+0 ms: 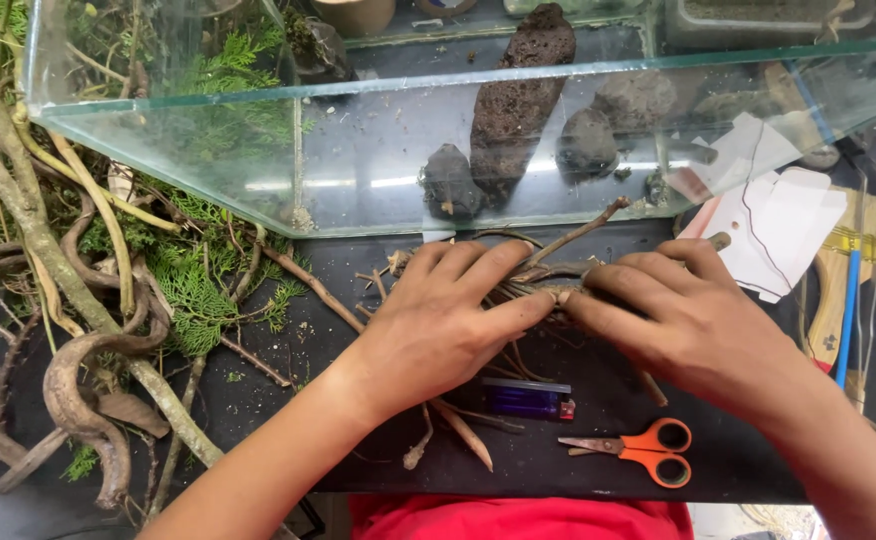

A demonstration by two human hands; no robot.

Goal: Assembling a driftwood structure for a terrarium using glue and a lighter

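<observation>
- Nearest to me, at the near edge of the black mat, lie the orange-handled scissors and, just left of them, a purple lighter. Neither hand touches them.
- A few loose cut sticks lie scattered on the mat just left of the lighter, so I judge some trimming is already done.
- My left hand is curled down over a bundle of twigs at mid-mat, fingers wrapped over the top and gripping it.
- My right hand meets it from the right, fingers closed on the same bundle, fingertips touching those of the left. The bundle sits pressed between both hands, twig ends poking out far and right.
- I judge the bundle is being pressed or shaped together; I cannot see any tie or glue on it, so the joining looks unfinished.
- To the left, a heap of thick roots and green fern sprigs lies unused.
- To the right, white paper pieces and some long tools rest apart.
- Farthest, the glass tank already holds several dark rocks, but no wood is set inside it yet.
</observation>
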